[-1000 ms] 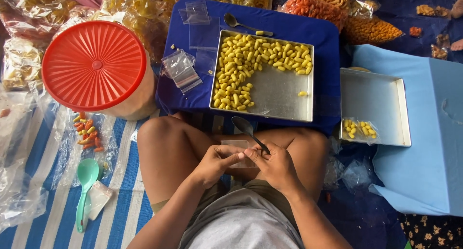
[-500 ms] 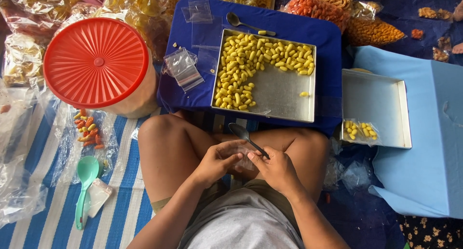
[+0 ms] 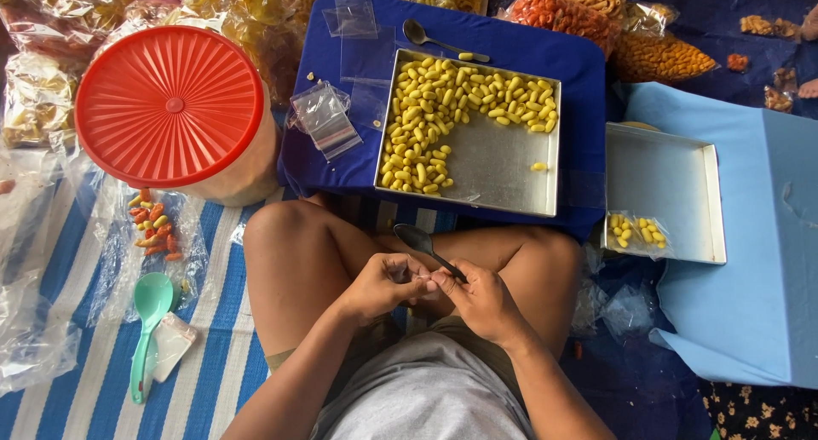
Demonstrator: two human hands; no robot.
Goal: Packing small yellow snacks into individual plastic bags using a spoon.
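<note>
So right hand (image 3: 481, 297) is pinching a dark spoon (image 3: 426, 246) w/ left hand (image 3: 381, 285) curled around prob a small bag, below the metal tray (image 3: 503, 163) of yellow snacks.

Both hands meet over the lap: the right hand (image 3: 481, 299) grips a dark spoon (image 3: 426, 246) with its bowl pointing away, touching the left hand (image 3: 383, 285). Ahead, a metal tray (image 3: 503, 172) of yellow snacks (image 3: 426, 125) sits on a blue surface (image 3: 528, 52), beside a red-lidded tub (image 3: 170, 108)
</note>
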